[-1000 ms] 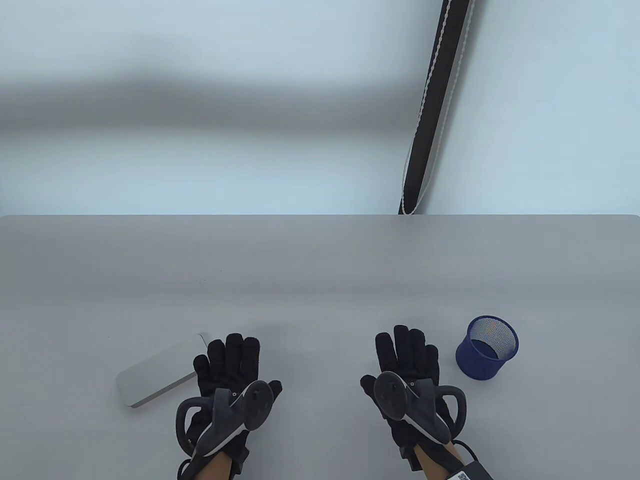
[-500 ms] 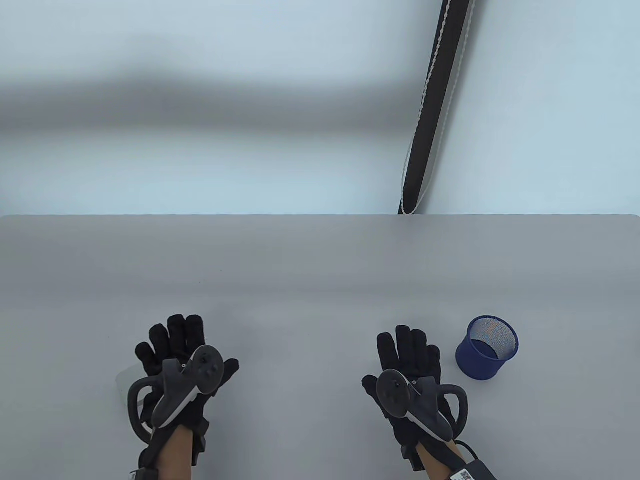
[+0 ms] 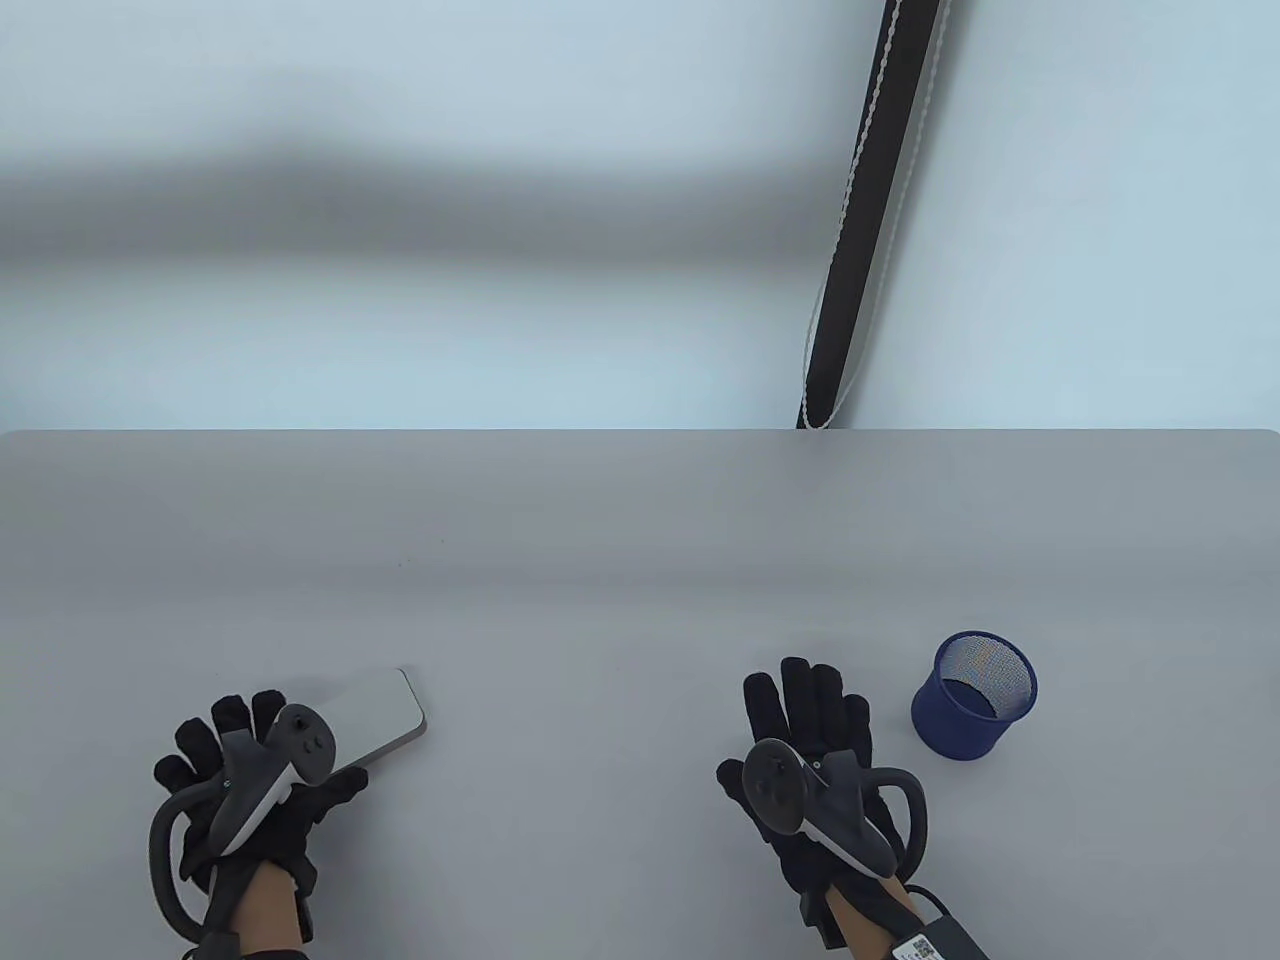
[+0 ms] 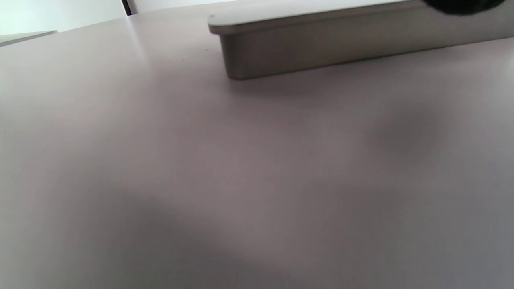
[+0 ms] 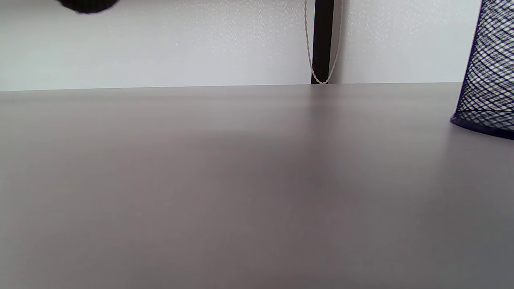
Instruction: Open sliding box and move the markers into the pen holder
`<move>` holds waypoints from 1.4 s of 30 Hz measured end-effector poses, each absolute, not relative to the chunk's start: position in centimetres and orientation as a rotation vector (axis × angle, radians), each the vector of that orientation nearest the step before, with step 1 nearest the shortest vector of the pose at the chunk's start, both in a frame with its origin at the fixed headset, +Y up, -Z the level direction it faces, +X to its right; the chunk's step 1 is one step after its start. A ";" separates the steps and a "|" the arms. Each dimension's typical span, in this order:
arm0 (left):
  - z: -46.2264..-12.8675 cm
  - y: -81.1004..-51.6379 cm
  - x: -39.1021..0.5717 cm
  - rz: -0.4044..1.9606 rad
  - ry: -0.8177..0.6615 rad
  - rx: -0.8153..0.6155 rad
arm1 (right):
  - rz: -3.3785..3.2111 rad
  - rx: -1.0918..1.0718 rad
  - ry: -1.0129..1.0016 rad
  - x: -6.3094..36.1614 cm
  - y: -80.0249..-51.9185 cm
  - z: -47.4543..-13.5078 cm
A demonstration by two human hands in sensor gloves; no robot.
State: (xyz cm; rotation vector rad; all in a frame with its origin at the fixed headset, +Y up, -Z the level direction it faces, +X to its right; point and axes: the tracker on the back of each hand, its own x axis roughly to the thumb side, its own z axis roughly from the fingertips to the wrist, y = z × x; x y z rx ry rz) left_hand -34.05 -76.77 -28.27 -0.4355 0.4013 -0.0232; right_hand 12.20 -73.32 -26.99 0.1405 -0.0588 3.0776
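Observation:
The flat pale-grey sliding box lies closed at the near left of the table. No markers show. My left hand covers the box's near-left end, fingers spread and thumb reaching along its near side. In the left wrist view the box sits close ahead, with a dark fingertip at its top edge. My right hand lies flat and open on the table, left of the blue mesh pen holder. The pen holder stands upright at the right edge of the right wrist view.
A black post with a beaded cord stands behind the table's far edge, against the pale wall. The post also shows in the right wrist view.
My left hand has slid left and toward me, from the box's right end to its left end, uncovering the right end. The right hand has barely shifted.

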 end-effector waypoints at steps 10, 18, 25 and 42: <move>-28.3 -77.4 -34.1 -0.036 0.414 -0.436 | 3.079 0.137 -0.036 12.3 -73.4 -27.0; -28.7 -76.8 -32.4 -0.103 0.362 -0.424 | 3.078 0.137 -0.022 12.3 -73.4 -27.0; -28.9 -74.9 -30.1 -0.050 0.255 -0.296 | 3.065 0.119 -0.018 12.6 -73.3 -27.1; -28.0 -69.6 -16.3 -0.031 -0.171 -0.210 | 3.026 0.047 -0.013 13.2 -73.0 -27.3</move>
